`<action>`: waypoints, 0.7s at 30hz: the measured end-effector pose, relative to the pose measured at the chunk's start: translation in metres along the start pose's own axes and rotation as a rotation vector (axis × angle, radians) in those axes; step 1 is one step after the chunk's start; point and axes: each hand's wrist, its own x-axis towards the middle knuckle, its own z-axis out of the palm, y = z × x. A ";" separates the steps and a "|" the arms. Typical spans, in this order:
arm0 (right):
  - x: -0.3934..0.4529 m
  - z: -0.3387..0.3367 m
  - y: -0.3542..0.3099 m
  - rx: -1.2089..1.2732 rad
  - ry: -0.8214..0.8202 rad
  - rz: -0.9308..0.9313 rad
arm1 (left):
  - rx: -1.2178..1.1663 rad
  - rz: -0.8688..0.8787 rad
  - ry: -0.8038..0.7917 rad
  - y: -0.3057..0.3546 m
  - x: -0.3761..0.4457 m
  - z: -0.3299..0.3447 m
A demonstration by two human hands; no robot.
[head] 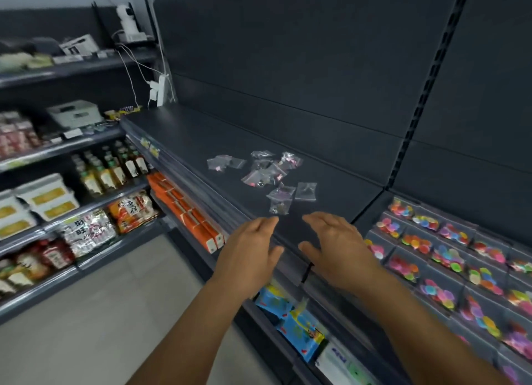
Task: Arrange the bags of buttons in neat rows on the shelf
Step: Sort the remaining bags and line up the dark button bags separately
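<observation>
A dark shelf (218, 143) runs across the middle of the view, and on it, well in from the front edge, lies a loose, untidy scatter of small clear bags of buttons (266, 174), some overlapping and none lined up. Toward the front edge of that shelf, the left hand (253, 248) and the right hand (338, 248) hover side by side with fingers spread and relaxed, holding nothing. The nearest bag (279, 204) lies on the shelf just beyond the fingertips, between the two hands and apart from both.
</observation>
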 end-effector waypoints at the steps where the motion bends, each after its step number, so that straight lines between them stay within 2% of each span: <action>1: 0.011 0.000 0.005 -0.002 -0.006 0.007 | -0.003 -0.004 -0.003 -0.004 0.012 0.001; 10: 0.094 0.002 0.043 -0.018 -0.090 0.101 | -0.032 -0.110 -0.047 -0.031 0.099 0.022; 15: 0.129 0.011 0.049 0.045 -0.077 0.226 | 0.014 -0.205 -0.051 -0.043 0.132 0.035; 21: 0.163 0.023 0.047 0.184 0.001 0.407 | 0.061 -0.186 -0.083 -0.052 0.163 0.048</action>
